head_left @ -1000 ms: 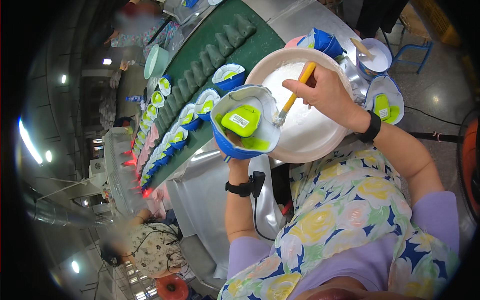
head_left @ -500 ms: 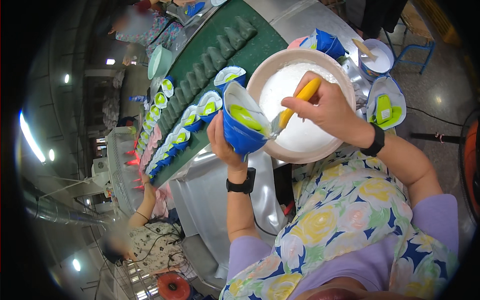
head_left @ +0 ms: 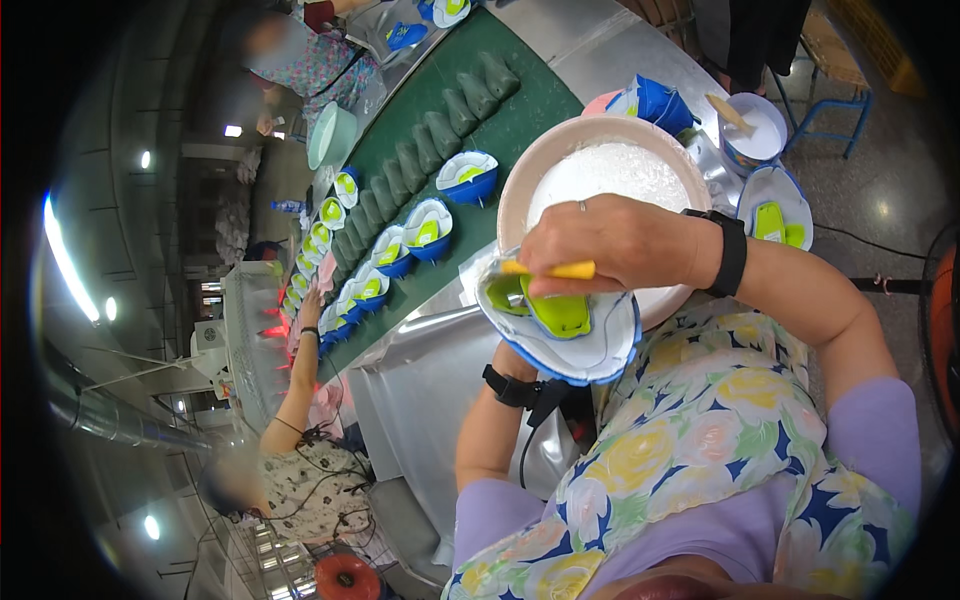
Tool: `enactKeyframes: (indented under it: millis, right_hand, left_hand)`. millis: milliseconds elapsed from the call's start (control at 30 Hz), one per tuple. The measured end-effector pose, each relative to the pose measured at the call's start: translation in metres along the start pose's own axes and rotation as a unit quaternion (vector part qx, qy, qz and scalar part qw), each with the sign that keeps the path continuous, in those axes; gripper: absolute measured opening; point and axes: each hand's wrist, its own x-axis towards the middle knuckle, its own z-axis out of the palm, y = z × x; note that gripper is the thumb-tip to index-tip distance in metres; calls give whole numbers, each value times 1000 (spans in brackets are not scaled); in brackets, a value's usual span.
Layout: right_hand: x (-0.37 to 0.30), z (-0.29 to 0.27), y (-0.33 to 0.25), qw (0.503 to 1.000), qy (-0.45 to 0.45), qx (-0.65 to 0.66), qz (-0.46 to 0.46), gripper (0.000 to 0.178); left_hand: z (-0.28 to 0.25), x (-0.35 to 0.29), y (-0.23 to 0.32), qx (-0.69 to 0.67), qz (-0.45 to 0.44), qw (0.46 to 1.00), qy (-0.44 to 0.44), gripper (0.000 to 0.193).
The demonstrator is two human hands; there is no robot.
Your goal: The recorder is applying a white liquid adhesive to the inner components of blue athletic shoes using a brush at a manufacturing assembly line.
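My right hand grips a brush with a yellow handle. Its bristle end is over the rim of a blue shoe upper with a pale lining and a bright green insert. My left hand holds that upper from below, most of its fingers hidden behind it. The upper is tilted, its opening facing up toward me, at the near side of a pinkish basin. White paste fills the basin, and my right hand and the upper cover part of it.
A green conveyor belt carries rows of dark shoe forms and several blue uppers. Another upper and a white-filled bucket stand right of the basin. A co-worker's arm reaches to the belt.
The upper has been turned and moved right, in front of the basin. My right hand has brought the brush left onto its rim. Uppers on the belt have shifted slightly; the co-worker's arm reaches farther.
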Motion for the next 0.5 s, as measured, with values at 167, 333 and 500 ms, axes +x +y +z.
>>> enactKeyframes:
  millis: [167,333,500]
  right_hand:
    - [-1,-19,14,990,-17,-47,131,21]
    - [-6,-35,12,967,-56,-31,248,18]
    - [-11,-50,8,951,-68,-41,297,19]
  left_hand:
    - [3,7,2,-74,-29,996,-34,65]
    - [-16,-3,8,-60,-15,998,-4,74]
    - [-17,-5,34,-10,26,999,-37,56]
